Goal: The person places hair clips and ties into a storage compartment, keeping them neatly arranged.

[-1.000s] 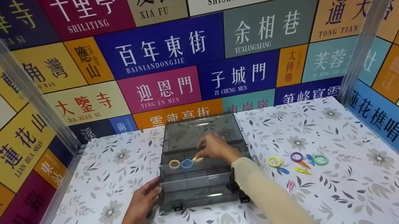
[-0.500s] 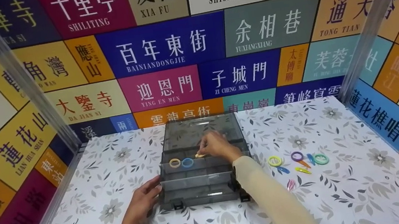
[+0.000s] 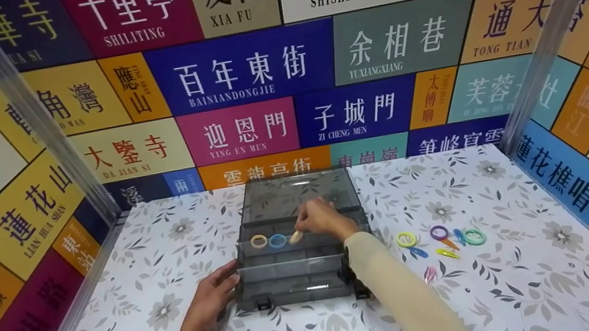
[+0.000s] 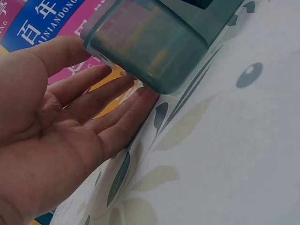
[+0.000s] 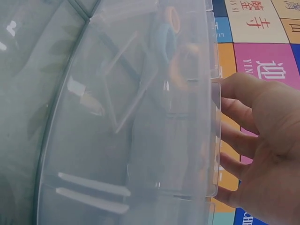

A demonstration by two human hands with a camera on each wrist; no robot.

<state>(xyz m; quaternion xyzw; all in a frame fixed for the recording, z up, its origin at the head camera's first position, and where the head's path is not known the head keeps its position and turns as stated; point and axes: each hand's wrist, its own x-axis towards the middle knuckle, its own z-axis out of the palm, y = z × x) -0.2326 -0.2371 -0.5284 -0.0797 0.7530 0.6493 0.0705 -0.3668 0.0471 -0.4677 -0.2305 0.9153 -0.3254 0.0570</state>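
A dark see-through plastic compartment box (image 3: 296, 268) stands on the table, its lid (image 3: 298, 196) thrown back. My right hand (image 3: 322, 219) reaches over the rear compartments, fingertips pinching a cream hair tie (image 3: 296, 236). Left of it, in the same row, lie a blue hair tie (image 3: 277, 240) and a light orange one (image 3: 259, 242). Through the box wall in the right wrist view, the held hair tie (image 5: 185, 68) shows beside the thumb. My left hand (image 3: 212, 296) rests against the box's left side with extended fingers, and in the left wrist view they meet its corner (image 4: 159, 75).
Right of the box lie a yellow hair tie (image 3: 406, 239), a purple one (image 3: 439, 232) and a green one (image 3: 474, 237). Several hair clips are scattered among them, including a yellow clip (image 3: 447, 252) and a pink clip (image 3: 430, 274). A sign-covered wall (image 3: 238, 71) closes the back.
The right hand lifted slightly with the cream hair tie, then lowered it beside the blue one. The left hand has stayed at the box's side.
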